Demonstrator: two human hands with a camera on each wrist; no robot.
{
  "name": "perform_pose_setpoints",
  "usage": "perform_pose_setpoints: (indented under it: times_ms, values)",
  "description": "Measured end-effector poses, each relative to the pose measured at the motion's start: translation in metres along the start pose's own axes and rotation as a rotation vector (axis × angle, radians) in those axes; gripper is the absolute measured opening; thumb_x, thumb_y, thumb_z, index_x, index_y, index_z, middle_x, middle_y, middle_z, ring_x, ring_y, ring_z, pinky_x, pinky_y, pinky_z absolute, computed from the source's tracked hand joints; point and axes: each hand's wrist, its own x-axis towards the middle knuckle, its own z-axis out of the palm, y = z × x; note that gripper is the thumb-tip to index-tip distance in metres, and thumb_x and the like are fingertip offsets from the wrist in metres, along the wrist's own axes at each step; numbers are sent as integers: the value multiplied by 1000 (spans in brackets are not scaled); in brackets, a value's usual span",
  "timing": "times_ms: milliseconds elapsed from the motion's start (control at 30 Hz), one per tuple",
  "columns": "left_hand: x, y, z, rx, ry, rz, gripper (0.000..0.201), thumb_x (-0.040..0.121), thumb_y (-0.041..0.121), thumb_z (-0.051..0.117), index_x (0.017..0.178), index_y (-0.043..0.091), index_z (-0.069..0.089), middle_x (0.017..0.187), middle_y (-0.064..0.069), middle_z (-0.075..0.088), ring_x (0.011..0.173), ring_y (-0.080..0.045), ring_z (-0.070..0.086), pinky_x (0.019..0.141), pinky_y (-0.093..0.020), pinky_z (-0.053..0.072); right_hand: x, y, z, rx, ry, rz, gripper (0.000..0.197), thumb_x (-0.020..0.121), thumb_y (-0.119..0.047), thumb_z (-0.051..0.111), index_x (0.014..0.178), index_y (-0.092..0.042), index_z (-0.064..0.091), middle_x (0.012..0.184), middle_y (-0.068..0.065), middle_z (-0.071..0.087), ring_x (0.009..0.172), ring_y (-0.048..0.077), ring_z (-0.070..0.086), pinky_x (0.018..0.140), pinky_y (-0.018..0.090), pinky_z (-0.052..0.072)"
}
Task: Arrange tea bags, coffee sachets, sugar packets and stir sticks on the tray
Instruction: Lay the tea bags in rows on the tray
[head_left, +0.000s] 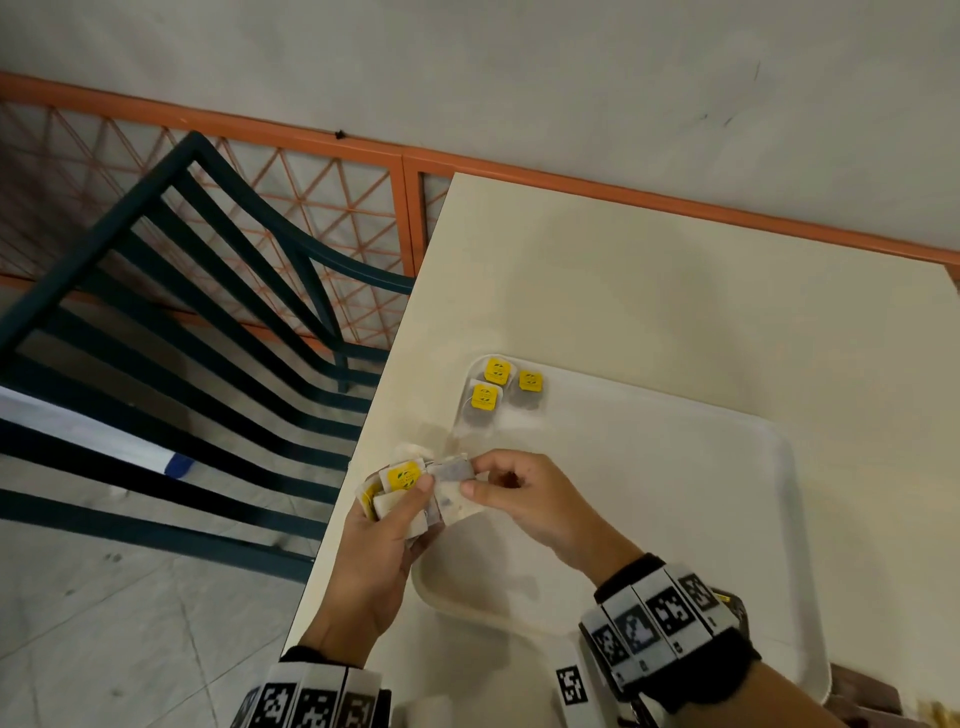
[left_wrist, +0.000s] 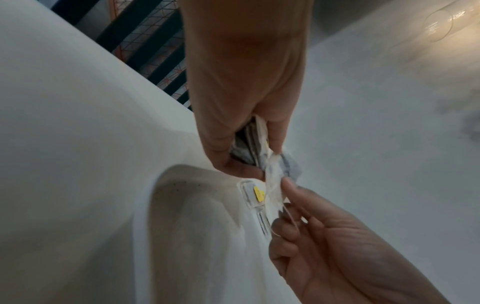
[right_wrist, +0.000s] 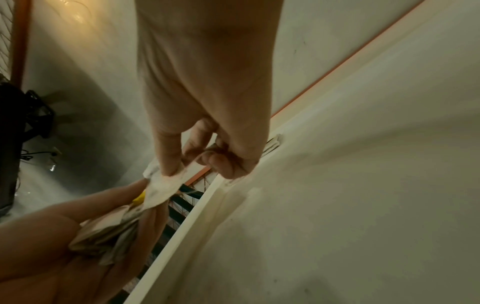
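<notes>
A white tray (head_left: 727, 519) lies on the cream table (head_left: 675, 291). Three tea bags (head_left: 498, 392) with yellow tags sit in the tray's far left corner. My left hand (head_left: 387, 519) grips a bundle of tea bags (head_left: 402, 493) over the tray's left edge, thumb pressed on a yellow tag. My right hand (head_left: 498, 483) pinches one tea bag (head_left: 456, 473) at the top of that bundle between thumb and forefinger. The left wrist view shows the pinched tea bag (left_wrist: 272, 185) between both hands. The right wrist view shows my right hand's fingers (right_wrist: 168, 162) on the white tea bag (right_wrist: 161, 185).
A dark slatted chair (head_left: 197, 322) stands left of the table, in front of an orange lattice railing (head_left: 311, 208). Brown packets (head_left: 872, 696) lie at the lower right past the tray's corner. The wall runs behind the table.
</notes>
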Motion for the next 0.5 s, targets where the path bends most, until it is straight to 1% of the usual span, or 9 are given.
perform_pose_setpoints:
  times_ms: [67, 100, 167, 233, 300, 333, 367, 433, 500]
  values:
    - [-1, -1, -1, -14, 25, -8, 24, 87, 10, 57, 110, 15, 59, 101, -6, 66, 91, -18, 64, 71, -30, 58, -2, -1, -4, 35, 21, -3, 7, 85, -13, 64, 91, -15, 66, 56, -8, 52, 50, 4, 45, 54, 16, 36]
    - [0, -2, -2, -15, 37, -10, 28, 87, 11, 57, 114, 13, 58, 105, -7, 65, 93, -19, 63, 70, -29, 58, -4, -1, -6, 55, 25, -5, 10, 86, -10, 61, 89, -18, 65, 59, -8, 59, 54, 6, 51, 55, 17, 39]
    - [0, -2, -3, -14, 58, -17, 35, 87, 13, 57, 121, 13, 55, 111, -8, 63, 96, -20, 62, 70, -30, 57, -5, 0, -12, 99, 54, 1, 21, 88, -3, 53, 89, -20, 66, 77, -5, 68, 67, 10, 61, 61, 19, 44]
    - [0, -2, -4, -24, 64, -23, 35, 87, 13, 57, 121, 13, 55, 112, -8, 63, 96, -20, 62, 70, -29, 56, -3, 1, -19, 191, 98, 26, 24, 89, -3, 48, 90, -18, 67, 88, -3, 68, 76, 15, 64, 64, 22, 46]
    - [-1, -1, -5, -31, 61, -25, 32, 87, 13, 57, 119, 14, 56, 109, -6, 63, 95, -19, 63, 66, -26, 58, 0, 4, -24, 257, 174, 36, 18, 90, -10, 52, 88, -15, 69, 86, -1, 67, 74, 15, 62, 60, 22, 46]
    - [-1, -1, -6, -30, 63, -25, 32, 88, 13, 57, 119, 14, 56, 108, -5, 64, 94, -18, 63, 65, -25, 58, 3, 8, -26, 233, 234, 27, 15, 89, -12, 55, 86, -14, 69, 83, 0, 66, 70, 12, 60, 58, 21, 46]
    - [-2, -2, -6, -25, 66, -26, 32, 88, 13, 57, 120, 14, 55, 107, -4, 64, 93, -18, 63, 65, -26, 58, 7, 12, -27, 191, 288, 10, 13, 88, -10, 57, 85, -15, 69, 82, -1, 66, 66, 8, 58, 55, 19, 46]
    - [-3, -3, -6, -21, 67, -27, 33, 88, 13, 56, 121, 13, 55, 106, -5, 64, 91, -18, 63, 64, -26, 56, 15, 18, -28, 147, 351, -19, 18, 86, -1, 58, 85, -17, 66, 86, -1, 66, 62, 0, 58, 53, 14, 47]
    - [-4, -4, -6, -26, 55, -31, 35, 88, 12, 56, 122, 10, 55, 103, -5, 64, 87, -17, 65, 62, -24, 57, 23, 22, -28, 143, 397, -20, 24, 83, 3, 60, 82, -22, 62, 81, 2, 62, 64, 7, 58, 54, 13, 49]
